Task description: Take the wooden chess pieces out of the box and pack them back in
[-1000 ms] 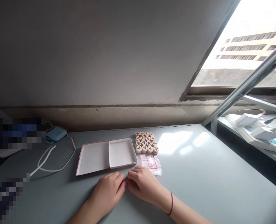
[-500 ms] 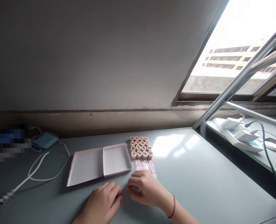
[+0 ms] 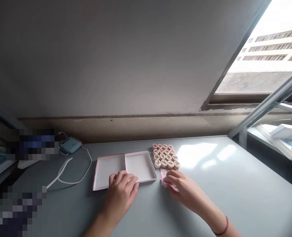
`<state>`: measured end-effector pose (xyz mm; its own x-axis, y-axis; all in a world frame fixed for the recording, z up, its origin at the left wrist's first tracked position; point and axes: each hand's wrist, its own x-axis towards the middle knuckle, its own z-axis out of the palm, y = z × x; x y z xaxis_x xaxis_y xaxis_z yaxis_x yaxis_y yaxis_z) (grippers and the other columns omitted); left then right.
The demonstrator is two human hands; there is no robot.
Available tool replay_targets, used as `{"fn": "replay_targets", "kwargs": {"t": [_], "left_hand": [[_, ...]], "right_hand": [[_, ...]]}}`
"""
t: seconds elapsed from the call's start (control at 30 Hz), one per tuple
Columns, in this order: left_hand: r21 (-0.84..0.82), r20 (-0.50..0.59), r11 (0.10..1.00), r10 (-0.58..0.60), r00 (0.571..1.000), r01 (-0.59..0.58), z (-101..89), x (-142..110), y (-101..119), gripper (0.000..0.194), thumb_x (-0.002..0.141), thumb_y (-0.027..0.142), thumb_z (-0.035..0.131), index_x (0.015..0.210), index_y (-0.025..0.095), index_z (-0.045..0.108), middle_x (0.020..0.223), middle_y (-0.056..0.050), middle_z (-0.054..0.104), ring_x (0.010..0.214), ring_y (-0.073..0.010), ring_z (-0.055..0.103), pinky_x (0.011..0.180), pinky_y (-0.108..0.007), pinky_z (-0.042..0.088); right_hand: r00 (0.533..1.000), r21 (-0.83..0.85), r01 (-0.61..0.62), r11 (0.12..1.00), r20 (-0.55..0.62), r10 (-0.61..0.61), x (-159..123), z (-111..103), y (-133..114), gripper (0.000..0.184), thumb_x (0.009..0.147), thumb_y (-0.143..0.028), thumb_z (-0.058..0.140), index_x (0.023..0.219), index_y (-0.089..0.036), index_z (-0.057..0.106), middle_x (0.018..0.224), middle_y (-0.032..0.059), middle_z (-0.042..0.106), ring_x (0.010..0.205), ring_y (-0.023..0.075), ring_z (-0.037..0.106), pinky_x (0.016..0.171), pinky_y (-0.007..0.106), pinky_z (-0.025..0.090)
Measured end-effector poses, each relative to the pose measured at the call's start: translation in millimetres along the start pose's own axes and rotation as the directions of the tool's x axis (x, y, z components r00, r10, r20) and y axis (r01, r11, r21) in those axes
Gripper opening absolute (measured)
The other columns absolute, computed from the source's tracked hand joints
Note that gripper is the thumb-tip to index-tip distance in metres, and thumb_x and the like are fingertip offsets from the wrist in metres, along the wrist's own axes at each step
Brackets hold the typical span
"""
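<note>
A shallow open box lies flat, its left half (image 3: 107,166) rimmed in reddish brown and its right half (image 3: 139,164) white inside. My left hand (image 3: 122,189) reaches over the front edge where the halves meet, fingers apart and bent; whether they press on the rim I cannot tell. To the right, round Chinese chess pieces (image 3: 166,156) stand in neat stacked rows, red characters at the back and black in front. Just before them, my right hand (image 3: 181,187) has its fingers and thumb closed on a folded thin sheet with pink lines (image 3: 164,174), partly covered by the hand.
A light blue device (image 3: 71,145) with a white cable (image 3: 69,182) lies on the left of the grey desk (image 3: 146,214). At right, a slanted metal bar (image 3: 264,110) rises beside the desk, and white chargers (image 3: 287,131) sit on another surface. A wall (image 3: 126,65) backs the desk.
My left hand has moved forward from the desk to the box's front edge. My right hand has gone onto the folded sheet and gripped it. The view has turned left.
</note>
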<state>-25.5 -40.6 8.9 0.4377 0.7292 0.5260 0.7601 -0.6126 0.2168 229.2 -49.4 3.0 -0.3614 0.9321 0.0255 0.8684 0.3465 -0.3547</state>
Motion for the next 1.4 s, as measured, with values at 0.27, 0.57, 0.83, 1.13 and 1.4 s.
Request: {"fn": "replay_targets", "kwargs": {"t": [0.27,0.57,0.83,1.13,1.4], "left_hand": [[-0.1,0.191,0.993,0.086,0.978,-0.067,1.2,-9,1,0.013,0.086,0.01,0.053,0.08,0.02,0.059,0.073,0.0,0.067,0.082,-0.0184,0.056,0.073,-0.034,0.03],[-0.157,0.395,0.987,0.087,0.915,-0.026,-27.0,2,12,0.009,0.089,0.022,0.054,0.085,0.022,0.062,0.081,0.0,0.067,0.082,-0.0178,0.058,0.074,-0.033,0.037],[0.146,0.262,0.974,-0.206,0.943,0.173,-5.5,34,-29,0.026,0.09,0.018,0.045,0.108,0.021,0.063,0.11,-0.006,0.065,0.101,-0.0251,0.054,0.075,-0.034,0.04],[0.148,0.318,0.968,-0.239,0.917,0.201,15.8,44,-41,0.026,0.092,0.019,0.044,0.086,0.022,0.069,0.089,-0.003,0.068,0.093,-0.0223,0.055,0.076,-0.037,0.035],[0.116,0.252,0.971,-0.232,0.94,0.209,18.5,39,-44,0.024,0.092,0.02,0.045,0.091,0.024,0.069,0.089,-0.002,0.069,0.092,-0.0207,0.055,0.078,-0.035,0.033]], "right_hand": [[0.965,0.241,0.108,0.964,-0.259,-0.044,-2,-21,-3,0.016,0.091,-0.018,0.043,0.085,-0.021,0.057,0.079,0.0041,0.06,0.065,0.0139,0.056,0.056,0.024,0.046],[0.946,0.068,0.318,0.946,-0.092,-0.311,32,-5,-60,0.014,0.086,-0.013,0.05,0.081,-0.019,0.061,0.078,0.0047,0.059,0.076,0.0181,0.054,0.072,0.033,0.045],[0.943,0.038,0.333,0.942,-0.03,-0.332,43,9,-54,0.015,0.087,-0.017,0.054,0.096,-0.02,0.065,0.096,0.0078,0.062,0.089,0.0213,0.056,0.076,0.034,0.05],[0.93,0.076,0.368,0.927,-0.048,-0.365,48,9,-45,0.013,0.088,-0.021,0.056,0.083,-0.02,0.067,0.087,0.005,0.065,0.085,0.018,0.057,0.079,0.031,0.048],[0.944,0.076,0.326,0.942,-0.081,-0.32,52,15,-43,0.012,0.083,-0.016,0.059,0.092,-0.018,0.067,0.094,0.0078,0.065,0.092,0.0215,0.056,0.08,0.034,0.05]]}}
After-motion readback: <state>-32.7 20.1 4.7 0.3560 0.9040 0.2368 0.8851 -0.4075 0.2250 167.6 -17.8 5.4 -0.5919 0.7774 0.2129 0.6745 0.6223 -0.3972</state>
